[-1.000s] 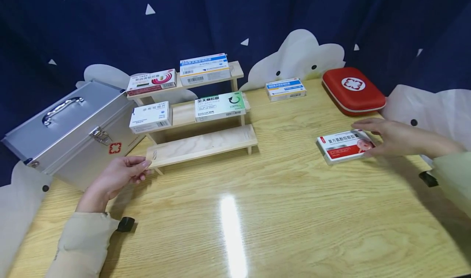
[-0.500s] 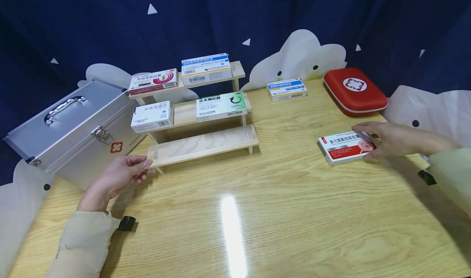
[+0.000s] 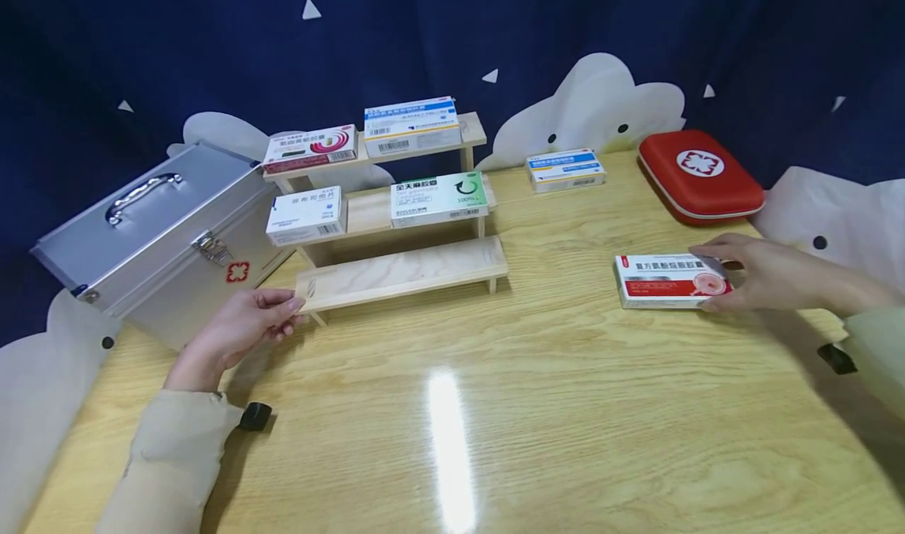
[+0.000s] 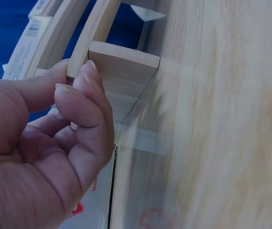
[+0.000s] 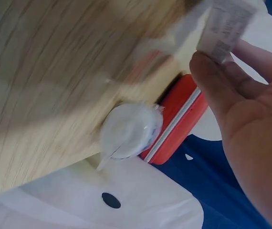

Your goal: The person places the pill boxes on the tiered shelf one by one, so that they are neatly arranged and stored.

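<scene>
My left hand point(image 3: 243, 326) pinches the left end of the lowest step of a three-step wooden rack point(image 3: 403, 273), thumb above and fingers curled under, as the left wrist view shows. At the right of the table, my right hand point(image 3: 792, 275) grips a red-and-white medicine box point(image 3: 668, 283) by its right end, between thumb and fingers. The right wrist view shows the end of this box point(image 5: 226, 28), blurred, in the fingertips. On the rack's middle step lie a white medicine box point(image 3: 306, 214) and a green-and-white one point(image 3: 440, 199). A pink-and-white box point(image 3: 311, 149) and a blue-and-white box point(image 3: 412, 127) lie on its top step.
A silver metal case point(image 3: 163, 235) stands left of the rack. Behind the held box are a smaller blue-and-white box point(image 3: 566, 170) and a red zip case point(image 3: 700, 177). A white round item point(image 5: 131, 131) sits beside the red case in the right wrist view.
My right hand has closed on the red-and-white box and turned it, its front side now facing me more. My left hand keeps its hold on the rack. The head view has shifted slightly.
</scene>
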Demonstrator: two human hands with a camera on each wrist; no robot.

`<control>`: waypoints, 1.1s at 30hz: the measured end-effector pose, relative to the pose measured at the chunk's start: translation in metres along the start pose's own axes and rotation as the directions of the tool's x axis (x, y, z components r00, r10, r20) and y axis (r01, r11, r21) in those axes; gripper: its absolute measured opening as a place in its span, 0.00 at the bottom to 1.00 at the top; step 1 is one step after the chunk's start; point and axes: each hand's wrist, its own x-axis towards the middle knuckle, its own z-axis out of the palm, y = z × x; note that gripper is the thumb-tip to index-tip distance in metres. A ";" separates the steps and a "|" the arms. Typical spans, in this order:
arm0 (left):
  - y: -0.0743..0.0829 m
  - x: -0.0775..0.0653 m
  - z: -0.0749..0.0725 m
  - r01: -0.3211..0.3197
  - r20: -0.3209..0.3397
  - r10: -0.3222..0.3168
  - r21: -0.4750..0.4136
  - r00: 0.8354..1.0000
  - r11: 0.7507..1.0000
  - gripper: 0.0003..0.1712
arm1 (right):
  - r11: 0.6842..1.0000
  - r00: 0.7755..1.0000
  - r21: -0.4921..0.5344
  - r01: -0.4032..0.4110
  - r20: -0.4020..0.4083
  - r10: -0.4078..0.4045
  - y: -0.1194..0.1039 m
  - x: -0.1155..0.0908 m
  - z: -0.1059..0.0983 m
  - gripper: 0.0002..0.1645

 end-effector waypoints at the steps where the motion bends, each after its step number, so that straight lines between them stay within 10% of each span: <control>1: 0.000 0.000 0.000 0.001 -0.002 -0.001 -0.002 1.000 1.000 0.23 | 1.000 1.000 -0.001 -0.001 -0.022 0.001 -0.002 0.000 -0.001 0.49; 11: 0.003 0.000 0.000 0.000 -0.003 0.000 0.004 1.000 1.000 0.24 | 0.991 0.967 0.013 0.130 -0.224 -0.123 -0.060 0.006 -0.007 0.46; 33: 0.000 0.002 0.000 -0.003 0.002 0.003 0.009 1.000 1.000 0.24 | 0.936 0.960 0.214 0.279 -0.085 -0.267 -0.242 0.088 0.029 0.54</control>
